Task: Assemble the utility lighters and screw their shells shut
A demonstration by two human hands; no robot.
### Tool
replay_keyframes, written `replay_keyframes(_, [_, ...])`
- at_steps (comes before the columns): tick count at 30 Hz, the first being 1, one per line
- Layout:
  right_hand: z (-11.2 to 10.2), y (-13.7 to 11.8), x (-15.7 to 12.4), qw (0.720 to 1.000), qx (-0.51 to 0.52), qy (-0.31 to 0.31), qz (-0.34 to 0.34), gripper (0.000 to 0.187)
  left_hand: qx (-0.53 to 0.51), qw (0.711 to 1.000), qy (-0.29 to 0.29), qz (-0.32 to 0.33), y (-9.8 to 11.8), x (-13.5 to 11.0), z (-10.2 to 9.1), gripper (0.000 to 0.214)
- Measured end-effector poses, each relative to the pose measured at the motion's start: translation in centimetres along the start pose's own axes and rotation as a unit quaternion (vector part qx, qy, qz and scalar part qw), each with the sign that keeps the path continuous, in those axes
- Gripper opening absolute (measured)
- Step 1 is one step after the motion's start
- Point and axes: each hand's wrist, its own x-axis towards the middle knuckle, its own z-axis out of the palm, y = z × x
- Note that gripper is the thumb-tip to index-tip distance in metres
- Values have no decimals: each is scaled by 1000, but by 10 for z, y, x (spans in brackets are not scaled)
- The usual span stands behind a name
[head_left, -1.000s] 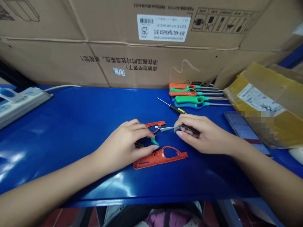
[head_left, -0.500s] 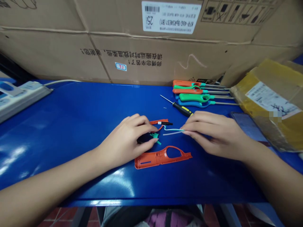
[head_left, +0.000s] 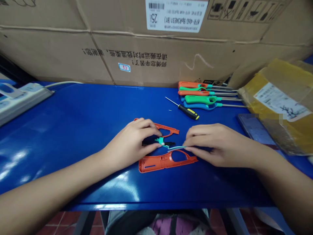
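Note:
My left hand (head_left: 133,143) pinches a small inner assembly with a green trigger piece (head_left: 160,141) and a black part, held just above the blue table (head_left: 73,124). My right hand (head_left: 212,143) pinches the thin white and blue tube (head_left: 174,148) that runs from that assembly. One orange lighter shell half (head_left: 164,161) lies open side up just in front of both hands. The other orange shell half (head_left: 168,129) lies behind my left fingers, partly hidden by them.
A black and yellow screwdriver (head_left: 187,112) lies behind the hands. Several assembled orange, green and blue lighters (head_left: 200,94) are stacked at the back. Cardboard boxes (head_left: 146,42) wall the rear. A power strip (head_left: 22,98) sits at left, a yellow taped parcel (head_left: 281,101) at right.
Both hands moved the inner assembly and its tube nearer, down toward the front orange shell. The rear shell half now shows more behind my left fingers.

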Motion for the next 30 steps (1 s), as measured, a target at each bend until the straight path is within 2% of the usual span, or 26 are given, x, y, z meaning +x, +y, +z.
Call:
replay_keyframes(4, [-1, -1, 0, 999, 36, -19, -7, 18, -14, 1000, 1, -2, 1, 0, 1, 16])
replay_keyframes(10, [-1, -4, -1, 998, 34, -55, 1, 16, -33, 999, 14, -6, 3, 0, 1, 14])
replay_keyframes(13, [1, -6, 0, 997, 51, -53, 0, 15, -28, 1000, 13, -2, 3, 0, 1, 14])
replay_keyframes(17, [8, -8, 4, 997, 71, 11, 39, 18, -17, 1000, 14, 5, 3, 1, 1, 15])
replay_keyframes(20, [18, -6, 9, 988, 94, 81, 96, 16, -7, 1000, 15, 13, 3, 2, 2, 11])
replay_keyframes(23, [28, -1, 15, 979, 116, 121, 118, 18, 2, 1000, 15, 23, 2, 2, 3, 8])
replay_keyframes(27, [36, 4, 19, 975, 114, 138, 132, 10, 18, 1000, 6, 18, 2, 2, 6, 17])
replay_keyframes(30, [33, 6, 18, 976, 104, 117, 152, 5, 30, 999, 0, 17, 2, 1, 8, 20])
